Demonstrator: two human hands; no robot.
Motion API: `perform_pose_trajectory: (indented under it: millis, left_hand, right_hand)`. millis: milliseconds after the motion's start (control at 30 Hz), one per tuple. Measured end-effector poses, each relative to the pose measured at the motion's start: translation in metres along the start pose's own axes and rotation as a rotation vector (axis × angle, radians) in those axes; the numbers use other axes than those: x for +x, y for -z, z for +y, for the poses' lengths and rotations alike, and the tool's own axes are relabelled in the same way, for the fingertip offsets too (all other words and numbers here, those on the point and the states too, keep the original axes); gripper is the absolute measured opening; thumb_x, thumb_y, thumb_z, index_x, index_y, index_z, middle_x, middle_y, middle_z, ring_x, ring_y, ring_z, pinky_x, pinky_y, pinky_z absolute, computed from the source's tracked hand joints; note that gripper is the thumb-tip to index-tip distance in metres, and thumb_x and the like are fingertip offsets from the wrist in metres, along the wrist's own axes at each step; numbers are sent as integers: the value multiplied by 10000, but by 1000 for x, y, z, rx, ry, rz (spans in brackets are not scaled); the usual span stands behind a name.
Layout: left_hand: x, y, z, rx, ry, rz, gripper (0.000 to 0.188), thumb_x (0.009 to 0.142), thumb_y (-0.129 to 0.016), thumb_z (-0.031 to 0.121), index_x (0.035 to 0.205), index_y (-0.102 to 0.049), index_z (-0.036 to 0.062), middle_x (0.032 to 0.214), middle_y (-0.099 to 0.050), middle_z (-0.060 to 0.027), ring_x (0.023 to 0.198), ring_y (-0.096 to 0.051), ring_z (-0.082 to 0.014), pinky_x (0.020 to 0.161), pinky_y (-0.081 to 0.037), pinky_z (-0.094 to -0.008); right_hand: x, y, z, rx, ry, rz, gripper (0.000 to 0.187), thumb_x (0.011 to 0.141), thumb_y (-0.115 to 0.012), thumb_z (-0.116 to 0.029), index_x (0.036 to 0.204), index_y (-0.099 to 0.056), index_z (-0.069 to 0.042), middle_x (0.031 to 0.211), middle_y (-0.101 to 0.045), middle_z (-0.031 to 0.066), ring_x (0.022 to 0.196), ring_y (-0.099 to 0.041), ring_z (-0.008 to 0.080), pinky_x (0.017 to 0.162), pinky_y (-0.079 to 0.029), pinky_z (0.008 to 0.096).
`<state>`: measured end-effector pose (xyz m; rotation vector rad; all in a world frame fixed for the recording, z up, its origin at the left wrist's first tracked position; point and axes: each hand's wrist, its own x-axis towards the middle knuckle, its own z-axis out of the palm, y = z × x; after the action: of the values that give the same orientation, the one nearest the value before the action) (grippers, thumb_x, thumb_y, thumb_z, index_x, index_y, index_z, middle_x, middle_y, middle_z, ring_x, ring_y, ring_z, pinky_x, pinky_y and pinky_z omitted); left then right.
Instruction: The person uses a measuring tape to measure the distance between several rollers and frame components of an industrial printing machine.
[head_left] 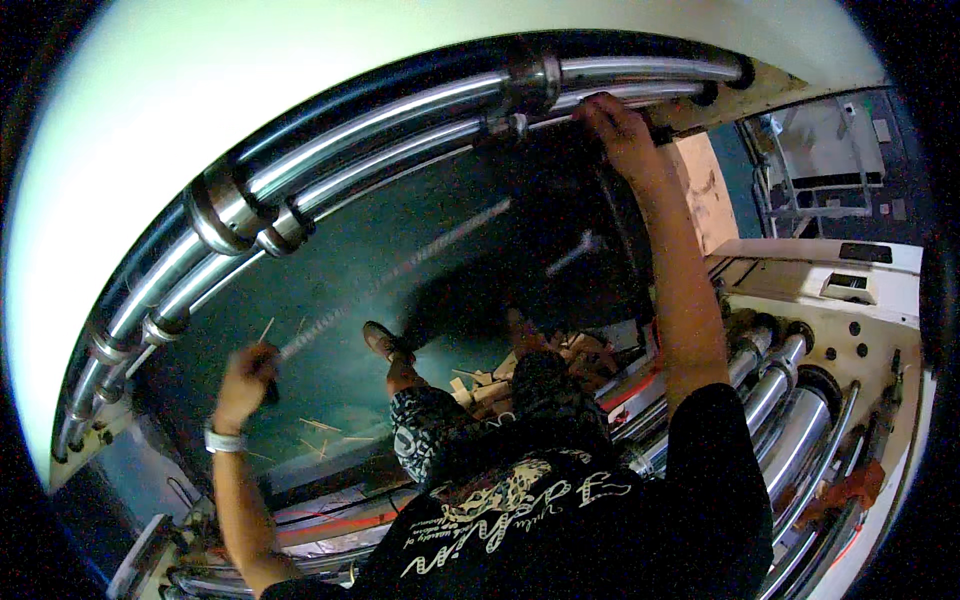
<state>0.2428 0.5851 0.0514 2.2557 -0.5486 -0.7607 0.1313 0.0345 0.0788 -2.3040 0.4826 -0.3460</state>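
Note:
Two long polished steel shafts (380,122) with metal collars run across the machine in front of me. My right hand (617,128) reaches far forward, its fingers curled over the lower steel shaft (640,93) near its right end; the fingertips are in shadow. My left hand (248,382) is lower left, above the floor, with its fingers drawn together around something dark that I cannot make out. A thin pale stick (267,330) shows just beyond those fingers; whether it is held or lies on the floor, I cannot tell. A white band (224,441) circles the left wrist.
A collar (222,208) and another collar (533,82) ring the shafts. Behind me more rollers (785,410) run between machine frames. Wood scraps (480,385) and thin strips (320,430) lie on the dark floor (345,245) around my feet. A metal-framed cart (820,165) stands far right.

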Motion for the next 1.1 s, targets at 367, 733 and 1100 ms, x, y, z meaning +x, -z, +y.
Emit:
perform_pose_trajectory:
  millis: [367,733,1100]
  left_hand:
    - [-9,-114,10,66,214,-358,127,793,-502,119,787,-552,3,578,-529,-116,516,-501,-203,503,-388,-315]
    - [61,-147,3,208,-150,-366,157,777,-493,189,752,-551,45,624,-561,-132,556,-546,-295,513,-411,-367]
    - [54,-186,-26,237,-53,-445,157,780,-471,175,765,-542,36,616,-554,-138,575,-549,-297,531,-411,-373]
  right_hand:
    - [4,0,-2,-401,448,-12,175,789,-564,-259,843,-588,-94,883,-569,87,748,-557,310,662,-471,372]
    - [38,10,1,-703,628,-53,267,691,-620,-319,886,-565,-146,875,-558,58,783,-567,269,607,-480,370]
    - [32,5,-4,-487,347,82,430,669,-664,-351,887,-500,-18,835,-546,132,770,-539,322,669,-449,379]
